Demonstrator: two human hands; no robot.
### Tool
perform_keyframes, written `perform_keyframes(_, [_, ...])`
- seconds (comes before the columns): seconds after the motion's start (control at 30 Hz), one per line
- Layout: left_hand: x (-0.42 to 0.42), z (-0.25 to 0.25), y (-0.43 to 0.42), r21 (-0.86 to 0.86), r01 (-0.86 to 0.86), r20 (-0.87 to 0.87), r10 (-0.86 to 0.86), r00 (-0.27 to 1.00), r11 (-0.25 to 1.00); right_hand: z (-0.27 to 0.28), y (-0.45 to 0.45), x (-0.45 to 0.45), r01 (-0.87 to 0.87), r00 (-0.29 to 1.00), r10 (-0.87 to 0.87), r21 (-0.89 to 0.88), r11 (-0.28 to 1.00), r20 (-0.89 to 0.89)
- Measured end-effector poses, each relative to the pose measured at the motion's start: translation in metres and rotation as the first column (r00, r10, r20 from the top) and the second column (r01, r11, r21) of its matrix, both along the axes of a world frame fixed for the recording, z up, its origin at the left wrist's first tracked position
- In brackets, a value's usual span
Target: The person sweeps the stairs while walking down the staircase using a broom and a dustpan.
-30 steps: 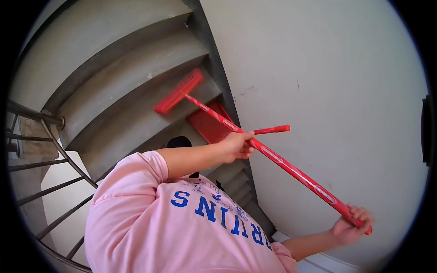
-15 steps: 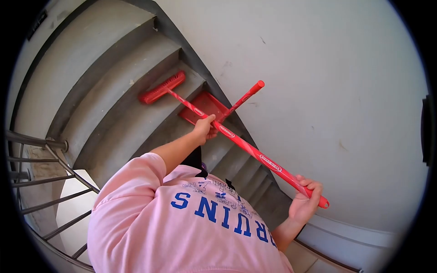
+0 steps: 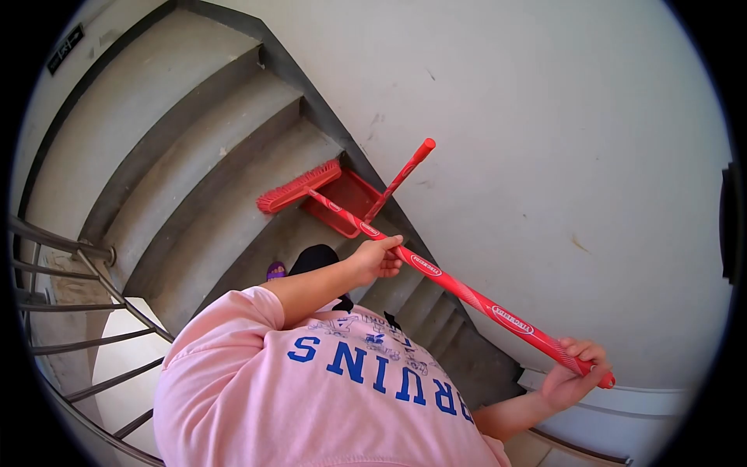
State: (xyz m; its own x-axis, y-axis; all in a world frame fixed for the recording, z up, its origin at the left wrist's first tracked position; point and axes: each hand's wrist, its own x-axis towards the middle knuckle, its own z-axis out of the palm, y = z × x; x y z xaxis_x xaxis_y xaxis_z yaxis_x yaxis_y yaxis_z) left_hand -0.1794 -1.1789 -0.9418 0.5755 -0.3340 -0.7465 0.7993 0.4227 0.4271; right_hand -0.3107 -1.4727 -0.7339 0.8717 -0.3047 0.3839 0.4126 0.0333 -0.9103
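Observation:
Both of my hands grip a red broom (image 3: 467,294) held slantwise in front of me. My left hand (image 3: 377,259) is closed round the middle of the handle. Near the handle's far right end, my right hand (image 3: 577,367) wraps round it. The bristled broom head (image 3: 299,187) is over the edge of a stair step, at the rim of a red dustpan (image 3: 348,201); whether they touch I cannot tell. The dustpan sits one step lower against the wall, its handle (image 3: 401,177) pointing up, with no hand on it. The broom partly covers the pan.
Curved grey concrete steps (image 3: 187,101) rise at upper left and more run down beneath me. A white wall (image 3: 545,156) with scuffs borders them on the right. At left is a metal railing (image 3: 97,342). My foot in a purple sandal (image 3: 276,270) shows below the dustpan.
The broom head has moved from the step toward me, down to the dustpan's edge. Both hands have shifted right and lower with the handle. A sandalled foot has come into view.

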Motion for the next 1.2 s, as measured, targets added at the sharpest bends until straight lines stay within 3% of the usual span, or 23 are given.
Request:
perform_keyframes(0.1, [0.005,0.005,0.001,0.002,-0.057,0.024,0.057,0.998,0.998,-0.003,-0.006,0.001,0.036,0.997,-0.033,-0.048,0.998,0.066])
perform_keyframes(0.23, [0.035,0.010,0.008,0.062,-0.243,0.103,0.236,0.966,0.968,-0.023,0.000,0.032,-0.020,0.997,0.012,0.103,0.995,0.075])
perform_keyframes(0.37, [0.086,-0.041,0.035,0.038,-0.408,0.147,0.399,0.905,0.912,-0.084,0.050,0.076,-0.110,0.990,0.129,0.243,0.964,-0.065])
perform_keyframes(0.4, [0.089,-0.032,0.038,0.222,-0.387,0.160,0.358,0.920,0.895,-0.101,0.070,0.086,-0.194,0.976,0.214,0.249,0.949,-0.053])
perform_keyframes(0.5, [0.086,-0.032,0.042,0.192,-0.382,0.117,0.365,0.924,0.904,-0.103,0.088,0.075,-0.108,0.977,0.151,0.265,0.958,-0.150])
perform_keyframes(0.6, [0.079,-0.065,0.045,0.239,-0.296,0.072,0.287,0.955,0.925,-0.098,0.083,0.051,-0.046,0.957,0.120,0.272,0.961,-0.264])
perform_keyframes(0.73, [0.059,-0.069,0.037,0.207,-0.217,0.066,0.207,0.976,0.954,-0.095,0.070,0.028,0.003,0.951,0.076,0.257,0.966,-0.298])
perform_keyframes(1.07, [0.030,-0.031,0.012,-0.061,-0.016,0.035,0.018,0.999,0.998,-0.036,0.030,0.000,0.027,0.995,-0.025,0.014,1.000,-0.101])
perform_keyframes(1.2, [0.011,-0.008,0.007,-0.255,-0.088,-0.026,0.084,0.996,0.963,0.008,0.026,-0.007,0.093,0.995,-0.090,-0.068,0.993,0.036])
